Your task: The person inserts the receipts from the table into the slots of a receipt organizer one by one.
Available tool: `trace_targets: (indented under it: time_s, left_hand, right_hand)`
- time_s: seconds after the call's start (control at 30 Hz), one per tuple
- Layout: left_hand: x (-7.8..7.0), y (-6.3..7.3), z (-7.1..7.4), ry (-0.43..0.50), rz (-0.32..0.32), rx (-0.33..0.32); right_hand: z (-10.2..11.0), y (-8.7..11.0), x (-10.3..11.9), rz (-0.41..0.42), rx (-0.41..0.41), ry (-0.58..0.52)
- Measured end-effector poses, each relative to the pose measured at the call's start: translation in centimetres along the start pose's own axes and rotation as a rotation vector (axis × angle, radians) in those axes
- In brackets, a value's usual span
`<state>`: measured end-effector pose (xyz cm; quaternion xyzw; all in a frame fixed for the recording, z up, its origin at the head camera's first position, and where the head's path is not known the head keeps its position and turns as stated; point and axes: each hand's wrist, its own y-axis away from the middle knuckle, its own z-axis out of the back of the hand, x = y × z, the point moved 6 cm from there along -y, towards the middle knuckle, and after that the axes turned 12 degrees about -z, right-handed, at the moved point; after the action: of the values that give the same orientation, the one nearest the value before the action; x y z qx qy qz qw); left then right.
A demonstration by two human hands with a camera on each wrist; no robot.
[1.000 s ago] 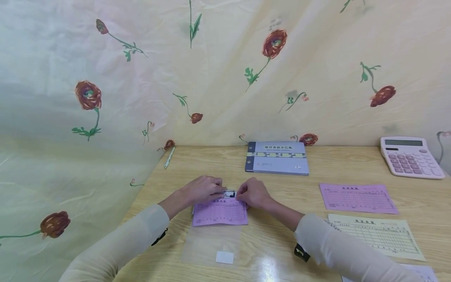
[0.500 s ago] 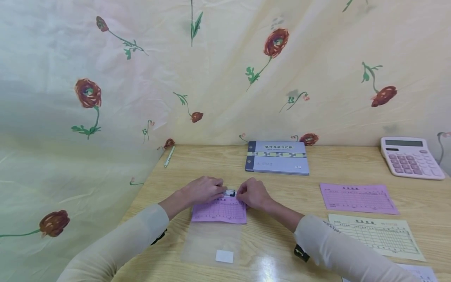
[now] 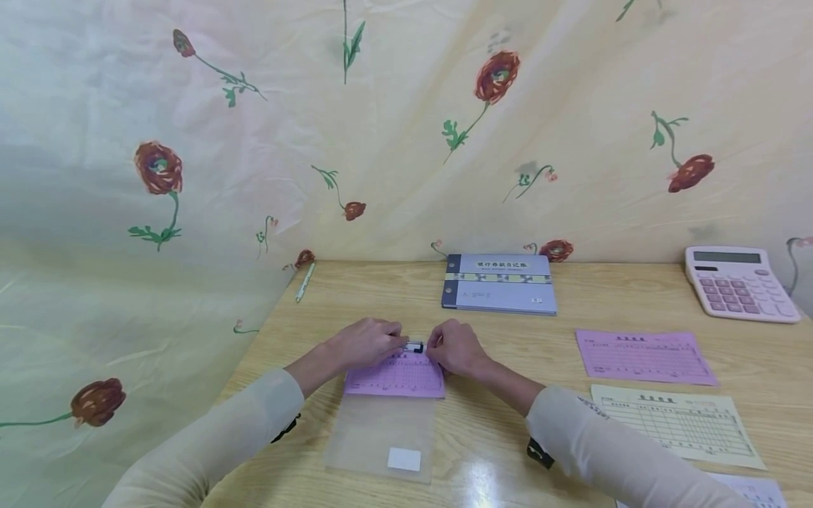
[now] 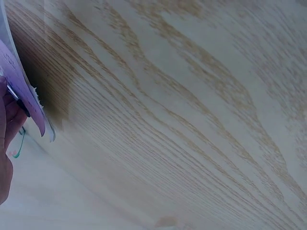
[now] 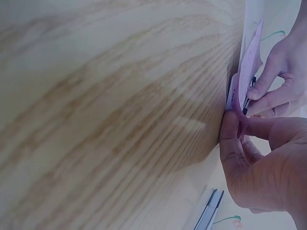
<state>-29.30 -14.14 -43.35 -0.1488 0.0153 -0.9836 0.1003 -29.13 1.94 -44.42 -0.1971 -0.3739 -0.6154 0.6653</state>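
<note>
A pink printed slip (image 3: 400, 377) lies at the table's middle-left, over a translucent sheet (image 3: 365, 434) with a white label. At the slip's top edge is a metal clip with a black end (image 3: 414, 347). My left hand (image 3: 365, 343) holds the clip from the left, its thumb pressing there in the right wrist view. My right hand (image 3: 460, 348) pinches the slip's upper right corner between thumb and fingers, plain in the right wrist view (image 5: 268, 160). The left wrist view shows the pink slip (image 4: 24, 91) only at its left edge; most of my left hand is out of frame there.
A blue ledger (image 3: 502, 286) lies at the back, a pen (image 3: 305, 282) at the back left. On the right are a calculator (image 3: 739, 286), another pink slip (image 3: 644, 358), a pale green slip (image 3: 679, 423) and a partly hidden white slip (image 3: 756, 489). Floral cloth (image 3: 394, 127) hangs behind.
The pink slip has shifted slightly upward, away from me, and more of the translucent sheet shows below it. Both hands stay nearly in place.
</note>
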Motion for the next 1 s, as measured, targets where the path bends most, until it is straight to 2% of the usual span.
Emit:
trace_targets:
  time_s: [0.17,0.47,0.73,1.0]
  left_hand:
    - [-0.07,-0.03,-0.01,0.009,0.000,-0.006]
    - [-0.13,0.02,-0.02,0.016,0.006,0.002]
    - [-0.13,-0.01,-0.03,0.023,0.016,0.029]
    - [-0.09,-0.06,-0.03,0.034,0.024,0.009]
  right_hand:
    - [-0.02,-0.01,0.08,-0.003,-0.005,-0.003]
    - [-0.11,0.09,-0.26,-0.080,-0.014,-0.049]
    - [-0.15,0.05,-0.36,-0.114,-0.026,-0.055]
    - [0.19,-0.14,-0.34,-0.136,0.043,-0.076]
